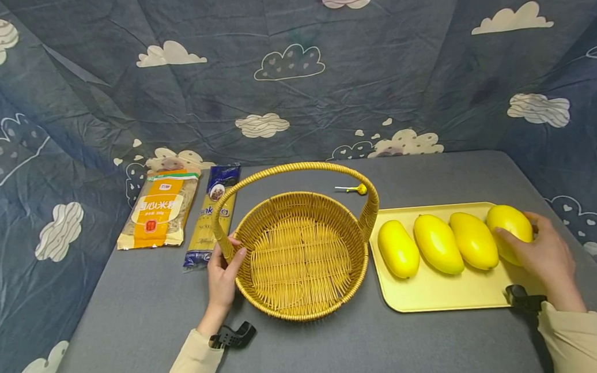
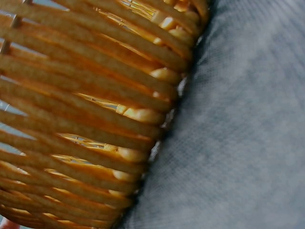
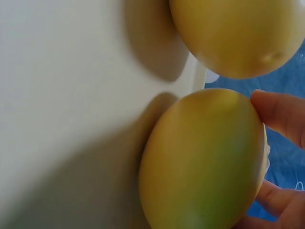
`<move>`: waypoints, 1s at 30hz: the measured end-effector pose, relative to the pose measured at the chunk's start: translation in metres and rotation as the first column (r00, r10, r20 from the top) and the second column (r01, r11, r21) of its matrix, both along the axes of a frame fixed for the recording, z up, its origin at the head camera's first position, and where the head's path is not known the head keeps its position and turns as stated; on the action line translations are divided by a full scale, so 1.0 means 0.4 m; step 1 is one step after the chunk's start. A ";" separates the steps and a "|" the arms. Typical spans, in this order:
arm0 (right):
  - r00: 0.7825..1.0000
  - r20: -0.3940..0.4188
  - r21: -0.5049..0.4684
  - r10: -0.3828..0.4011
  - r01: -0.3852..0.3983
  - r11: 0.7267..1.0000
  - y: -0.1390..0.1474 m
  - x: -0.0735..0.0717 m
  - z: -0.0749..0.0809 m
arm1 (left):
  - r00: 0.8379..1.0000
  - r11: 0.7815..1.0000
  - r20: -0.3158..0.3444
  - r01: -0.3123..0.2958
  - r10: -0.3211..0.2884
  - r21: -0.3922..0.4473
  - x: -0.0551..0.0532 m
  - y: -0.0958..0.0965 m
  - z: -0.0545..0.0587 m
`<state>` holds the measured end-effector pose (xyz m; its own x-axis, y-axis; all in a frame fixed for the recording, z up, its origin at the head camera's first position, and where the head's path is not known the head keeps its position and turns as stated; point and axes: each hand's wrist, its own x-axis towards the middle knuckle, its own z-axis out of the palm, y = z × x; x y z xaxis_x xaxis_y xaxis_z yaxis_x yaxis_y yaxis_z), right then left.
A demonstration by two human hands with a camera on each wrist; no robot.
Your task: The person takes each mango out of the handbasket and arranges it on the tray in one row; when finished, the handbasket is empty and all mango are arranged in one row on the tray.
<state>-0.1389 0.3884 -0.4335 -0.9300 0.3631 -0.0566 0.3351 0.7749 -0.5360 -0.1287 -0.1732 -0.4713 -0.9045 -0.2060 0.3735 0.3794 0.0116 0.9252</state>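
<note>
A round wicker basket (image 1: 308, 319) with a tall arched handle stands mid-table, with bare woven bottom showing. My left hand (image 1: 223, 272) grips its left rim beside the handle's foot; the left wrist view is filled by the basket's woven side (image 2: 86, 95). On the right, several yellow mangoes lie in a row on a pale yellow tray (image 1: 441, 301). My right hand (image 1: 547, 250) holds the rightmost mango (image 1: 509, 229) between thumb and fingers. In the right wrist view that mango (image 3: 205, 162) shows a greenish patch, and a neighbouring mango (image 3: 238, 33) lies just apart from it.
Left of the basket lie a bag of dried rice noodles (image 1: 157, 211) and a blue-and-yellow pasta packet (image 1: 214, 215). A yellow lollipop (image 1: 361, 189) lies behind the basket's right side. A dark cloth with cloud prints (image 1: 293, 106) hangs behind the grey table (image 1: 310, 359).
</note>
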 end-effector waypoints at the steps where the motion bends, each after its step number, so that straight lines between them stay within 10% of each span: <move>1: 1.000 0.002 -0.002 0.003 -0.003 1.000 0.002 -0.001 0.000 | 1.000 1.000 -0.003 0.000 0.000 -0.001 0.001 0.000 0.000; 30: 0.994 0.060 -0.022 0.095 -0.094 0.995 0.030 -0.008 0.004 | 1.000 1.000 0.017 0.005 -0.005 0.000 0.000 -0.001 0.000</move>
<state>-0.1420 0.4002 -0.4320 -0.9547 0.2721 -0.1203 0.2933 0.7942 -0.5322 -0.1285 -0.1737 -0.4712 -0.9117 -0.2009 0.3584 0.3640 0.0098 0.9314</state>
